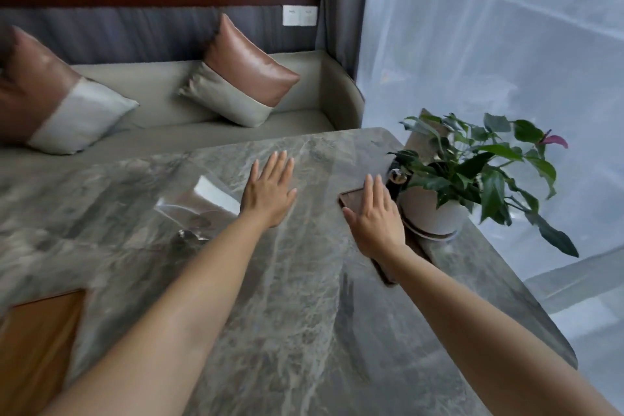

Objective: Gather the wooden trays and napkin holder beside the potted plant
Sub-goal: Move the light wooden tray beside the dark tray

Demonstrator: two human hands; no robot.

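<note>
One dark wooden tray (351,201) right of centre, just beside the potted plant (472,176), mostly hidden under the right hand (374,216), flat, fingers spread, gripping nothing. Left hand (268,191) open, palm down over the marble table (287,297). Blurred glass objects (202,206) left of centre. Two cushions (239,74) upper left

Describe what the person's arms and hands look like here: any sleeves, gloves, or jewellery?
Both forearms are bare as far as the picture shows, with no sleeve in sight. The left hand and the right hand wear no gloves. No rings, watch or bracelet show on the fingers or wrists. The fingernails look short and unpainted, though the picture is slightly blurred.
</note>
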